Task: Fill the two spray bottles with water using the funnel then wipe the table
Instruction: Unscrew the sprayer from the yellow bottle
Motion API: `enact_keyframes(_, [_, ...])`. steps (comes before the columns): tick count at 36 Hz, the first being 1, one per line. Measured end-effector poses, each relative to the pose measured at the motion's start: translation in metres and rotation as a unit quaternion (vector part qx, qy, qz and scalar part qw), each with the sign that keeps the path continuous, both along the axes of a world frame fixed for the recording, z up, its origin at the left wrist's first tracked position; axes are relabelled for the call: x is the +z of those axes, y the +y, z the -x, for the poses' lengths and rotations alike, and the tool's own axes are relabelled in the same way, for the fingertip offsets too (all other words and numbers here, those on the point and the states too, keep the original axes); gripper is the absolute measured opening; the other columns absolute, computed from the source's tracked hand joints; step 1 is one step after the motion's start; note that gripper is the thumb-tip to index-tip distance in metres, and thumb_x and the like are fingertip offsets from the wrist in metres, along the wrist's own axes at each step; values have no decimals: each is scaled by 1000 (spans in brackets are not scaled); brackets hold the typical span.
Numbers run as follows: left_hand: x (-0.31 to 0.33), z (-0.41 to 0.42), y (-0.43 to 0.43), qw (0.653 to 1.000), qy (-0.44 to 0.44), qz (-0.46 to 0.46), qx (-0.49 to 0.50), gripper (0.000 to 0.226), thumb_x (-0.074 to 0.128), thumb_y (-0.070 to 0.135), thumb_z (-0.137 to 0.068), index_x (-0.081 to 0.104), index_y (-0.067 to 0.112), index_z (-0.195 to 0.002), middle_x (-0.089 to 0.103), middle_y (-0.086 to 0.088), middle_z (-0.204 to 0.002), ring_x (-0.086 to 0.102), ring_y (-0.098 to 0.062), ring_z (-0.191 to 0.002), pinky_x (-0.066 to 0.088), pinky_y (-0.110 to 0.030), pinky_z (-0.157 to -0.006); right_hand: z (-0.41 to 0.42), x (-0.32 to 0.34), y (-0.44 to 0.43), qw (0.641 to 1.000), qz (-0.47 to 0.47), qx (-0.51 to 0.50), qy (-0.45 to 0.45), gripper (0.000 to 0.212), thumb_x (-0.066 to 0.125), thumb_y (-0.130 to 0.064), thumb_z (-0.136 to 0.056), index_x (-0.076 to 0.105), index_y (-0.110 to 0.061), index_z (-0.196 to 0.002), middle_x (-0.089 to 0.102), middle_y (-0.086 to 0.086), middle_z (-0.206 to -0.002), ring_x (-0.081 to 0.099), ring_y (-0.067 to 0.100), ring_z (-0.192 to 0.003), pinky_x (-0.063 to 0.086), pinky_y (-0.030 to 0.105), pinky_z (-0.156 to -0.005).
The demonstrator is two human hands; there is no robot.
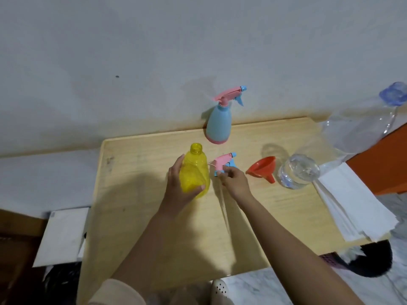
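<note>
The step in hand appears to be setting the removed spray head (223, 164) down so that the yellow bottle (195, 171) can be filled. It would be done well if the head were laid clear of the bottle's open neck, with its thin tube kept flat on the table (136, 194), and the bottle kept upright and steady.

The bottle is gripped around its body by the left hand (179, 186), fingers curled closed on it. The spray head is pinched at its collar by the fingertips of the right hand (234, 183). The funnel (262, 169) lies on its side just beyond the right hand, with the water container (298, 171) beside it. The blue bottle (219, 124), still capped, stands well beyond both hands.
</note>
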State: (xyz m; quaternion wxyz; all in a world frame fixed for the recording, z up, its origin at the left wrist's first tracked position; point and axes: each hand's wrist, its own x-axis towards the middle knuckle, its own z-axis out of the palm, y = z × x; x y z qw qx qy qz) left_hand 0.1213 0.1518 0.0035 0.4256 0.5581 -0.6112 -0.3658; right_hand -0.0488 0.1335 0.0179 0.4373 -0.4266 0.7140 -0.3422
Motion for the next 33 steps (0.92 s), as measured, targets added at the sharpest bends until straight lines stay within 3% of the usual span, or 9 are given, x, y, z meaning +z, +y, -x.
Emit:
enact_keyframes(2, [-2,3,3,1000,-7,18,-1,91,71,51,-59,23,39,-136,30,7,-140,36,-23,-128,39,-45,-104,2,-3,3,1000,-2,9,26,34,62,-19,-88,61,-3,-118,65,11,-108,57,19,-99,39,23,-85])
enact_keyframes(7, [-6,6,9,999,-26,28,1,90,70,52,-65,19,39,-138,26,8,-142,35,-21,-131,37,-35,-101,5,-11,8,998,-2,13,56,31,63,-21,-87,65,-4,-113,66,12,-114,58,23,-107,35,19,-80])
enact_keyframes(12, [-6,6,14,999,-44,28,6,91,70,50,-68,18,32,-141,27,10,-144,33,-12,-131,40,-34,-100,3,-14,12,998,15,7,54,26,68,-20,-83,68,-3,-102,65,8,-92,55,15,-84,33,12,-66])
enact_keyframes(19, [-4,7,18,999,-35,16,37,88,72,47,-69,23,33,-141,34,2,-147,38,-18,-133,43,-47,-102,0,-20,13,999,14,7,46,19,69,-16,-79,71,-2,-90,62,4,-76,54,13,-72,36,1,-56])
enact_keyframes(23, [0,11,20,998,-12,6,59,86,70,53,-67,30,28,-139,39,3,-141,41,-13,-128,42,-31,-101,3,-19,14,999,15,8,45,18,71,-19,-77,70,-2,-84,60,5,-73,53,16,-69,36,3,-54])
enact_keyframes(27, [1,13,19,997,-16,12,72,81,72,47,-70,35,19,-137,43,-1,-137,41,-8,-120,32,1,-87,12,-10,17,994,77,10,79,13,68,-10,-79,67,3,-81,67,17,-78,59,30,-73,39,9,-60])
enact_keyframes(30, [2,15,18,996,-34,18,77,78,70,42,-71,37,17,-137,43,-3,-135,39,-2,-116,30,3,-85,27,4,18,979,176,-22,102,14,66,-9,-82,65,-3,-95,64,10,-93,58,22,-85,45,23,-76])
enact_keyframes(33, [3,16,20,996,-26,15,81,83,68,53,-69,37,19,-138,40,4,-131,38,-3,-117,36,-11,-93,46,17,16,959,225,-75,155,36,65,-14,-84,56,-6,-117,51,7,-117,47,16,-105,31,4,-82])
